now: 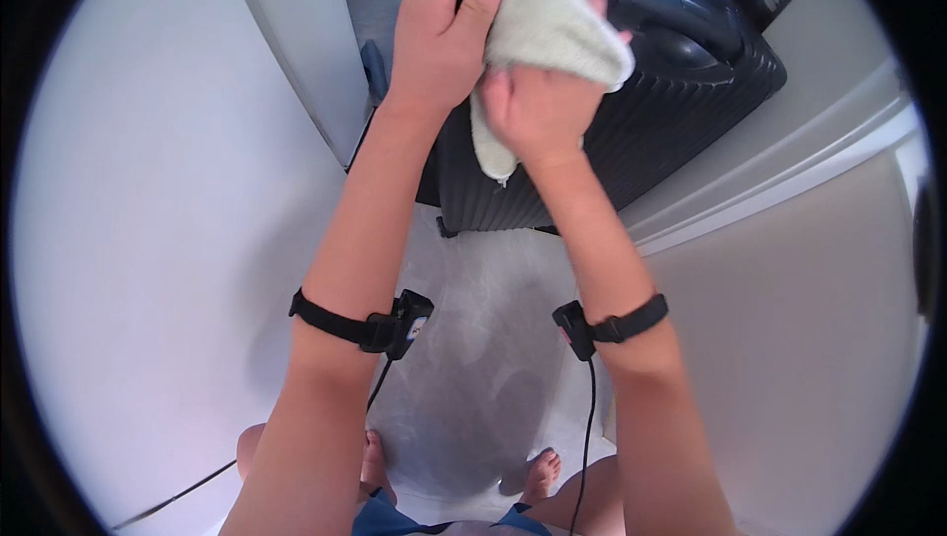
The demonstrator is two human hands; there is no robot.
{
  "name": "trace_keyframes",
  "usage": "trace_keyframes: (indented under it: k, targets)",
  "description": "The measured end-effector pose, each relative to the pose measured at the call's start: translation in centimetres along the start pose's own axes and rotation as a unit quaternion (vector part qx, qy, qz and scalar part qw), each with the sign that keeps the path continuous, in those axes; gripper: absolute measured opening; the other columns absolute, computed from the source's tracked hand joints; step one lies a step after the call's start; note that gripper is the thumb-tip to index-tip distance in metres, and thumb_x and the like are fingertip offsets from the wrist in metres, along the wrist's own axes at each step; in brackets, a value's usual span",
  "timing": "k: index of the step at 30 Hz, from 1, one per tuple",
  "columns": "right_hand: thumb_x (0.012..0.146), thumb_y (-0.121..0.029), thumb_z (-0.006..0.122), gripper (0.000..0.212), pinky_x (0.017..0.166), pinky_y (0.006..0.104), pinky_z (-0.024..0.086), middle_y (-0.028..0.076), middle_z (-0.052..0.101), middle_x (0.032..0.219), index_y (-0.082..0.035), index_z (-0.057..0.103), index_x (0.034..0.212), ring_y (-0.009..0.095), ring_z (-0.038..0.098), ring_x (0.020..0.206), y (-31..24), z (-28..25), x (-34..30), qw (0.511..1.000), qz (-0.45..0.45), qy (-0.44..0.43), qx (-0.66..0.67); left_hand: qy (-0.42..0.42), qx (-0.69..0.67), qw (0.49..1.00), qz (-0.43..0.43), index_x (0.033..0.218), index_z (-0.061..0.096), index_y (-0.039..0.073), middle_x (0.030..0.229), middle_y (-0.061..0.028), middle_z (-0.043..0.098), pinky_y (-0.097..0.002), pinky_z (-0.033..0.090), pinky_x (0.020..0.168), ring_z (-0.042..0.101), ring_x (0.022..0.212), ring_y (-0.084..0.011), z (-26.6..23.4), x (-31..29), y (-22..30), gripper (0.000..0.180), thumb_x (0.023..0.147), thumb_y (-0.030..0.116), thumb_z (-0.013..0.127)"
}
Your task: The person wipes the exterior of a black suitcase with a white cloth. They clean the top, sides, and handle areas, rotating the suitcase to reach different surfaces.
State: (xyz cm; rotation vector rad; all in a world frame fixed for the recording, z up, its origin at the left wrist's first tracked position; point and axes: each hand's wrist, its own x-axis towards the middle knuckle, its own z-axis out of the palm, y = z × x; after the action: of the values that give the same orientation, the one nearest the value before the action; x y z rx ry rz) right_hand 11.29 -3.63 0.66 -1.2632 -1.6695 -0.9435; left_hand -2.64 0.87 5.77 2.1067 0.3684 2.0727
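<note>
A black ribbed suitcase [656,132] stands upright in front of me, with a dark carry handle on its top. My left hand [439,43] is closed over the suitcase's upper left corner, its thumb lying along the edge; part of its fingers runs out of the picture at the top. In my right hand [547,112] is a pale cream cloth [557,28], bunched and pressed against the suitcase's upper face. One end of the cloth hangs down past the wrist, and most of the right fingers are hidden under it.
A white wall or door panel [148,191] rises on the left, and a pale wall [779,329] with a white frame stands close on the right. Grey glossy floor [473,368] lies between my bare feet and the suitcase. Strapped black devices with cables are on both forearms.
</note>
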Motion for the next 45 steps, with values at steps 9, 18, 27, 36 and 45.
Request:
trace_keyframes:
  k: [9,18,27,36,45]
  targets:
    - [0.086,-0.043,0.064,0.058,0.117,0.0763,0.006,0.014,0.053,0.149,-0.017,0.065,0.137,0.045,0.030,0.149,-5.6,3.5,-17.1,0.980,0.147,-0.073,0.109,-0.049,-0.025,0.998,-0.008,0.132,0.056,-0.003,0.141,-0.0201,0.053,-0.0439,0.027,0.121,0.042,0.143,-0.0368,0.0,1.0,0.3,0.045,0.088,0.005,0.065]
    - [0.091,-0.038,0.058,0.059,0.116,0.0761,-0.004,0.024,0.037,0.159,-0.008,0.059,0.141,0.051,0.015,0.153,0.7,-0.4,-10.7,0.988,0.140,0.003,0.072,0.008,-0.033,0.956,-0.291,0.162,0.013,0.000,0.164,-0.0205,0.024,-0.0421,0.024,0.124,0.031,0.150,-0.0315,0.4,-11.8,-0.9,0.108,0.083,0.024,0.084]
    - [0.084,-0.031,0.065,0.037,0.113,0.0719,0.017,0.019,0.057,0.140,-0.011,0.074,0.114,0.053,0.034,0.144,2.1,1.2,-5.1,0.998,0.055,0.011,0.027,-0.064,0.108,0.939,-0.319,0.159,0.030,0.005,0.166,-0.0213,0.022,-0.0482,0.032,0.121,0.028,0.151,-0.0396,2.7,-20.2,-3.4,0.110,0.071,0.035,0.090]
    - [0.087,-0.032,0.063,0.042,0.118,0.0747,0.006,0.018,0.054,0.148,-0.012,0.074,0.122,0.048,0.030,0.150,0.2,-0.9,-16.1,0.983,0.119,-0.121,0.074,-0.045,-0.001,0.930,-0.365,0.158,0.027,0.003,0.165,-0.0248,0.022,-0.0460,0.033,0.121,0.033,0.150,-0.0362,2.5,-19.7,-4.0,0.117,0.066,0.032,0.093]
    - [0.084,-0.030,0.069,0.037,0.116,0.0770,0.001,0.017,0.058,0.143,-0.014,0.077,0.117,0.049,0.025,0.151,0.2,-1.1,-13.1,0.989,0.113,-0.074,0.058,-0.086,-0.005,0.921,-0.381,0.160,0.011,0.006,0.156,-0.0212,0.037,-0.0440,0.038,0.117,0.045,0.141,-0.0323,2.2,-20.0,-3.8,0.134,0.061,0.033,0.098]
